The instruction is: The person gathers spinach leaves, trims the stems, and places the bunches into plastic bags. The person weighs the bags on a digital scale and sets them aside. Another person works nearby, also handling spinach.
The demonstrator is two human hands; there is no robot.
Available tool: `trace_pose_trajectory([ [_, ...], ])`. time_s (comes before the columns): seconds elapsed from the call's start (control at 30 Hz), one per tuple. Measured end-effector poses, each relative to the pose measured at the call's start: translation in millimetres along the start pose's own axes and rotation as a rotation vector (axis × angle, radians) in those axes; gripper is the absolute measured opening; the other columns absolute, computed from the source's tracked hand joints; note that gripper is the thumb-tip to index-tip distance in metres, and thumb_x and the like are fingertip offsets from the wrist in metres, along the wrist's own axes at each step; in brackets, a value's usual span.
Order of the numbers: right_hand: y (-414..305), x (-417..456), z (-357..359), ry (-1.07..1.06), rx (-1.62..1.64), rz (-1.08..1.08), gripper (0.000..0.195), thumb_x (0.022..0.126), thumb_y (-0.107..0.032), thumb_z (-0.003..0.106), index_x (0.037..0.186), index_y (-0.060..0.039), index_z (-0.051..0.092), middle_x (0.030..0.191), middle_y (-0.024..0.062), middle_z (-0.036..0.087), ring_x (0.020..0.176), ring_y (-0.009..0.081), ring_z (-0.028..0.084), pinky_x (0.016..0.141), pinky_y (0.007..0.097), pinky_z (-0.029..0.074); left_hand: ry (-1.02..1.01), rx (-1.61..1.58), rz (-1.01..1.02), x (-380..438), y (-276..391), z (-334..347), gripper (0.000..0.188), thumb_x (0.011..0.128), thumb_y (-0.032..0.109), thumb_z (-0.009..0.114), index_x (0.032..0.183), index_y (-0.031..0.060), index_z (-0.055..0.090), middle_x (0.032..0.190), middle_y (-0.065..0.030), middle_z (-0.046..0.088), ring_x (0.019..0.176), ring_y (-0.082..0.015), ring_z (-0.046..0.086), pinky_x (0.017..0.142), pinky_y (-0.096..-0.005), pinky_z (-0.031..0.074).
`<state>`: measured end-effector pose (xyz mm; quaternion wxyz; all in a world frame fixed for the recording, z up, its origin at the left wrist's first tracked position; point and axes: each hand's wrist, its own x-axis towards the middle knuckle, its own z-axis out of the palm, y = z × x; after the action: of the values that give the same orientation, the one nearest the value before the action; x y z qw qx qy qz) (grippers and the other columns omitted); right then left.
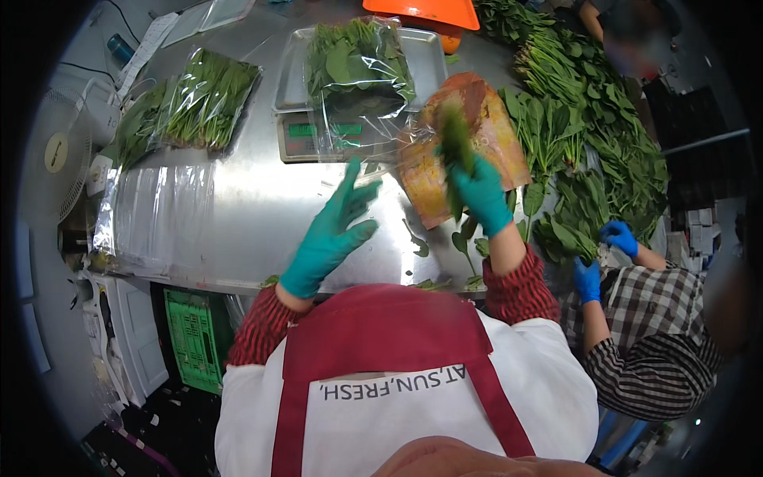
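My left hand (334, 229), in a teal glove, is held over the steel table with its fingers apart and nothing in it. My right hand (483, 188), gloved the same, grips a small bunch of leafy greens (456, 140), blurred, above a worn yellow and brown sheet (501, 131). Beyond my hands, a clear plastic bag of leafy greens (360, 65) lies on a metal tray (426, 53) on a digital scale (295, 152). Its open end points towards me. To the left lies a packed clear bag of greens (208, 101).
Flat clear bags (161, 208) lie at the table's left. A large heap of leafy greens (620, 137) covers the right side. There, a co-worker's blue-gloved hands (620, 237) handle greens. An orange scoop (423, 12) is at the back; a fan (56, 152) stands left.
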<state>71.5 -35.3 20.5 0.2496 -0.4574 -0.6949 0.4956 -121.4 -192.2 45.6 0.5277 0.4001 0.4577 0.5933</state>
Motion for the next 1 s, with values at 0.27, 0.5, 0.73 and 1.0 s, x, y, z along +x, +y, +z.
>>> trace_pose_trajectory([
  [0.27, -25, -97, 64, -0.412, 0.749, 0.123, 0.048, 0.083, -0.016, 0.055, 0.127, -0.001, 0.04, 0.114, 0.0091, 0.054, 0.096, 0.0169, 0.055, 0.082, 0.0299, 0.045, -0.007, -0.368, 0.025, 22, -15, 22, 0.045, 0.091, 0.014, 0.046, 0.132, 0.0026, 0.032, 0.107, -0.0107, 0.058, 0.096, -0.0151, 0.055, 0.088, -0.0278, 0.042],
  [0.5, -23, -95, 13, -0.462, 0.659, 0.387, 0.043, 0.085, -0.018, 0.054, 0.123, 0.0012, 0.044, 0.107, 0.0047, 0.056, 0.086, 0.0096, 0.054, 0.074, 0.0235, 0.046, 0.381, 1.531, 0.576, 59, 34, -20, 0.073, 0.072, 0.015, 0.061, 0.137, 0.0154, 0.027, 0.134, -0.0151, 0.034, 0.122, -0.0297, 0.035, 0.1, -0.0431, 0.028],
  [0.73, -52, -79, 32, -0.562, 0.759, 0.336, 0.043, 0.084, -0.02, 0.056, 0.12, 0.0021, 0.046, 0.102, 0.0044, 0.057, 0.083, 0.0093, 0.055, 0.072, 0.0223, 0.046, 0.401, 1.583, 0.592, 99, 19, -54, 0.054, 0.069, 0.012, 0.06, 0.122, 0.0164, 0.051, 0.125, -0.0088, 0.048, 0.115, -0.0316, 0.043, 0.095, -0.0383, 0.036],
  [1.0, -108, 20, 75, -0.383, 0.788, 0.075, 0.026, 0.084, -0.024, 0.054, 0.096, -0.0009, 0.058, 0.082, 0.0035, 0.059, 0.071, 0.0094, 0.055, 0.061, 0.0223, 0.044, 0.415, 1.15, 0.721, 94, 31, -49, 0.044, 0.075, 0.002, 0.056, 0.119, 0.0107, 0.053, 0.12, -0.0104, 0.052, 0.109, -0.0292, 0.049, 0.091, -0.0345, 0.041],
])
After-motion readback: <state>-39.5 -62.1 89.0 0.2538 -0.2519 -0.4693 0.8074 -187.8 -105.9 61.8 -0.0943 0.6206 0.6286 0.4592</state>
